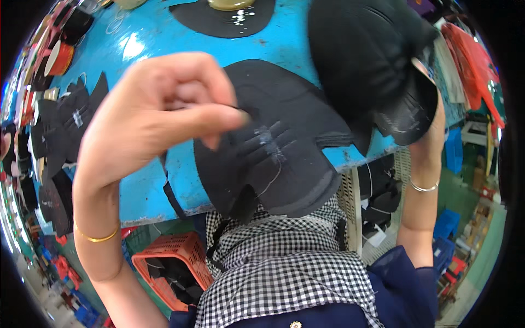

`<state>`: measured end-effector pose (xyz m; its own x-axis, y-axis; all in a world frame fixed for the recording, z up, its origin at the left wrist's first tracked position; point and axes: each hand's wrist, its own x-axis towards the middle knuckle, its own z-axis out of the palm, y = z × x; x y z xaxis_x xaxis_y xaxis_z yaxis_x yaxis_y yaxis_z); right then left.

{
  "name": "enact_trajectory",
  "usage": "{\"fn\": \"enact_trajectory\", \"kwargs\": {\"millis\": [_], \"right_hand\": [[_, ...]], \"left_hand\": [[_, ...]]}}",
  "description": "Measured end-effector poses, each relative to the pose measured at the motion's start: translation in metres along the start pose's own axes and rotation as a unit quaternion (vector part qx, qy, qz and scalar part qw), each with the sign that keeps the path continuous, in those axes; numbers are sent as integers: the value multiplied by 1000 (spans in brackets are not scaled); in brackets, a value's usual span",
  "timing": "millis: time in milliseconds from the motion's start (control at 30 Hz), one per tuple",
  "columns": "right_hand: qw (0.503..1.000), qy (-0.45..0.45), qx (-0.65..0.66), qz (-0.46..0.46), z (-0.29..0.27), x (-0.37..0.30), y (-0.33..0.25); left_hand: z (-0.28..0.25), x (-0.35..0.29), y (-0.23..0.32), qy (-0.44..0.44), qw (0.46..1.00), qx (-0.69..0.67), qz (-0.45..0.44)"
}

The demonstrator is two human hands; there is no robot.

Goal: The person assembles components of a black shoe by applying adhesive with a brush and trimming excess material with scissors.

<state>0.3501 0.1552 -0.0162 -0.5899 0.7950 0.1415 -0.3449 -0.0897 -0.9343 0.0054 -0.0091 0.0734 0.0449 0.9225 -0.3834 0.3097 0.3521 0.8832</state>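
Note:
My left hand (164,104) is raised over the blue table, thumb and forefinger pinched together. A thin dark bit shows at its fingertips, too small to name. My right hand (431,145) grips a large black cut piece (355,54) from its right side, lifted above the table; most of its fingers are hidden behind the piece. Between my hands lies a stack of flat black cut pieces (295,180) with slits, notched edges and a whitish stitched patch. A loose pale thread (276,175) trails from that patch. The stack overhangs the table's near edge.
Another black piece (186,19) lies at the far side under a yellowish round object (231,4). More black pieces (76,115) are at the left. An orange basket (164,246) stands below the table, and a cream crate (350,202) stands right of my checked apron (284,273).

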Motion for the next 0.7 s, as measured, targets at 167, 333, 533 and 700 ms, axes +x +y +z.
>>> {"fn": "enact_trajectory", "kwargs": {"millis": [167,333,533,700], "right_hand": [[863,329,-367,111,-54,-17,5],[948,175,-248,94,-60,-28,-3],[907,-165,-383,-54,40,-6,10],[780,-371,-485,-138,97,21,25]], "left_hand": [[15,22,-25,-98,983,80,134],[25,40,-28,-143,964,218,61],[35,45,-29,-108,945,293,94],[25,39,-38,7,885,412,217]]}}
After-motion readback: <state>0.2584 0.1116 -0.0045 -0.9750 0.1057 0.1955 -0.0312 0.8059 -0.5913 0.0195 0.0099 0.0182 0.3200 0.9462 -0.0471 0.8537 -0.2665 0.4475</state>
